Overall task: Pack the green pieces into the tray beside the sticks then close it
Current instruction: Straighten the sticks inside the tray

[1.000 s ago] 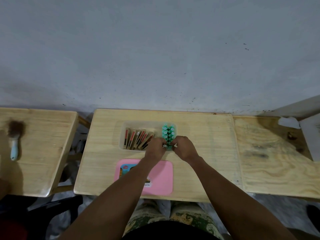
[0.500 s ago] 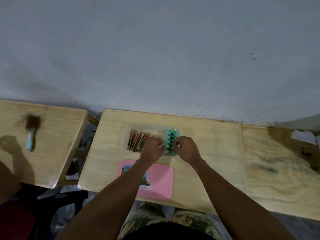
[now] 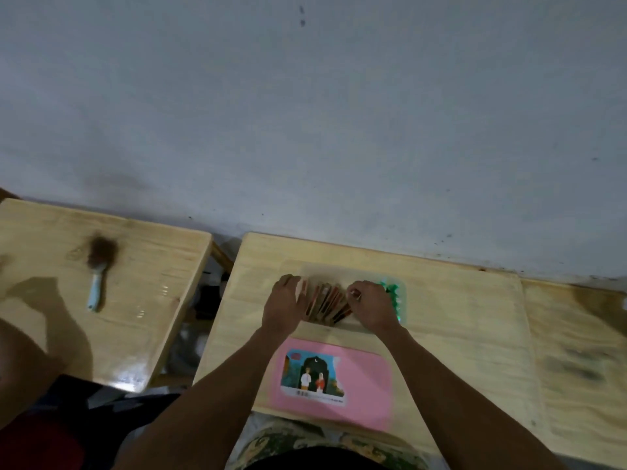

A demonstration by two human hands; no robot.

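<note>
The left hand (image 3: 283,308) lies flat with fingers (image 3: 288,283) spread on the tray (image 3: 359,329) edge, at 9 o'clock from the sticks (image 3: 327,305), holding nothing. The right hand (image 3: 371,305) has its fingers (image 3: 358,290) curled over the sticks; I cannot tell if it holds anything. The green pieces (image 3: 393,298) sit in the tray at 3 o'clock from the sticks. A pink lid (image 3: 368,378) lies on the tabletop (image 3: 454,317) at 6 o'clock

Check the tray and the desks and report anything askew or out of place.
The sticks lie fanned at slants in the clear tray rather than in a neat row. The pink lid is still off, lying on the desk nearer the person. A brush lies alone on the left desk. No spill shows.
</note>
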